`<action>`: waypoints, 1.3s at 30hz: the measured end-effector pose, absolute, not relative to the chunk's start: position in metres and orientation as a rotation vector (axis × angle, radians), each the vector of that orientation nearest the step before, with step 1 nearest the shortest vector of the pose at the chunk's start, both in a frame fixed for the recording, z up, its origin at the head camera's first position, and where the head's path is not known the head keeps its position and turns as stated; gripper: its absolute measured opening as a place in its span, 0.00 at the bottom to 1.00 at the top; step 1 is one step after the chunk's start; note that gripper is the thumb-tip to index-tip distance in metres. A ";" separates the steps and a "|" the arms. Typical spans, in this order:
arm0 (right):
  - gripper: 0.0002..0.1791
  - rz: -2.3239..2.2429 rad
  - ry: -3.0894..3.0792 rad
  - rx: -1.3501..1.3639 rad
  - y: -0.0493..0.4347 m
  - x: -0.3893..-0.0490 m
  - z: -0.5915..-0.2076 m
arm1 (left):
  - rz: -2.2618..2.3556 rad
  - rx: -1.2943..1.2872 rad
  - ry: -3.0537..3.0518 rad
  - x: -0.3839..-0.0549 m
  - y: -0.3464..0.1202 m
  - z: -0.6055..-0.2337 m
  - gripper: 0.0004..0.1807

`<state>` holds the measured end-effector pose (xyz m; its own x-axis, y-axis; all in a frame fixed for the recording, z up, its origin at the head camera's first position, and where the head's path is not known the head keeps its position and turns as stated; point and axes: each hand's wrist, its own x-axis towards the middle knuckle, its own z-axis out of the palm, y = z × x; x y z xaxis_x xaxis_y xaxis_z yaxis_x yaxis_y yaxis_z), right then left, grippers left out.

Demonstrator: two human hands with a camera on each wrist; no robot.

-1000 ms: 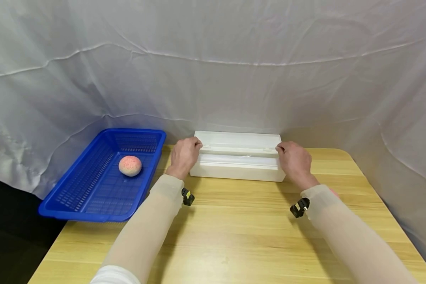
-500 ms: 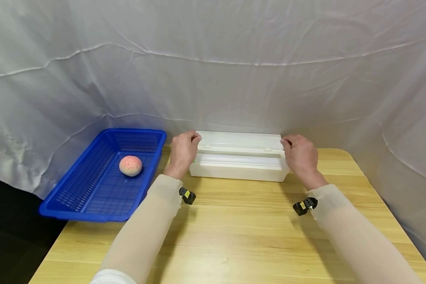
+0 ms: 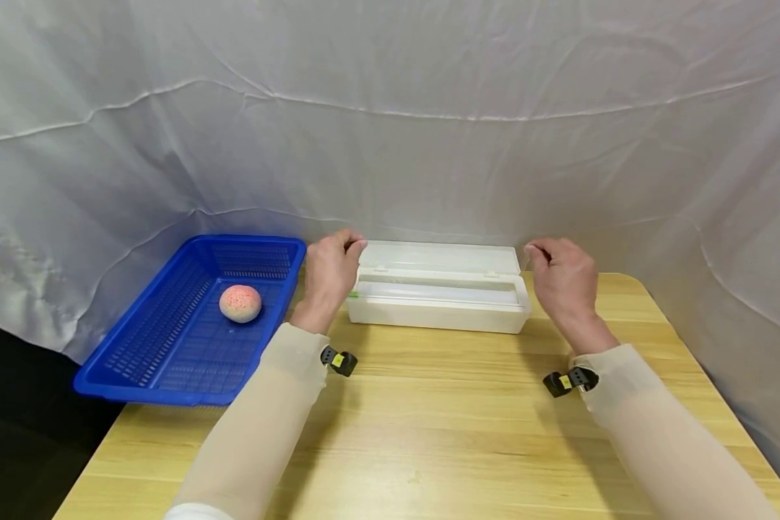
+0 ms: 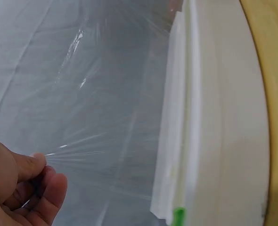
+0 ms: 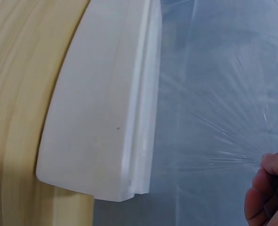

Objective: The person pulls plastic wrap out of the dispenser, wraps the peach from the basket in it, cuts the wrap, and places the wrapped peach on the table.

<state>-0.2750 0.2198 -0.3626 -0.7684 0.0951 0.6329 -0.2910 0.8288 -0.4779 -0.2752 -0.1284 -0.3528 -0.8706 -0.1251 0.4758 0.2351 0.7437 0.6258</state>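
Observation:
A long white cling film dispenser box (image 3: 438, 318) stands on the table with its lid (image 3: 438, 258) tipped back. Inside, a pale roll (image 3: 435, 292) lies along its length. Clear cling film (image 4: 96, 117) stretches up from the box's edge, creased towards the fingers. My left hand (image 3: 330, 278) pinches one corner of it between thumb and forefinger, beyond the box's left end. Past the right end, my right hand (image 3: 567, 282) pinches the other corner; the right wrist view shows the film (image 5: 214, 113) pulled into fine folds there. In the head view the film is barely visible.
On the left stands a blue plastic basket (image 3: 234, 393) holding a pink-and-white peach-like ball (image 3: 240, 303). A grey-white cloth (image 3: 429, 130) hangs behind the wooden table (image 3: 416, 433). A small green bit (image 4: 178, 216) shows at the box's left end.
Both hands have risen and moved apart, the left one leftward and the right one rightward, drawing cling film from the box. The box and basket look unmoved.

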 end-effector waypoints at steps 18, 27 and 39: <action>0.11 0.850 -2.042 0.145 0.212 -0.248 -0.333 | -1.006 -0.128 -2.283 -0.241 -0.133 -0.317 0.10; 0.11 0.880 -1.971 0.176 0.209 -0.235 -0.316 | -1.077 -0.119 -2.216 -0.228 -0.134 -0.305 0.09; 0.17 0.934 -1.866 0.236 0.209 -0.223 -0.302 | -1.095 -0.170 -2.125 -0.210 -0.136 -0.289 0.08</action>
<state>-0.2227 0.2093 -0.3022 -0.4859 0.2339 0.8421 -0.5342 0.6831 -0.4980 -0.2099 -0.1358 -0.2889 -0.7263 -0.2007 0.6574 0.4186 0.6293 0.6547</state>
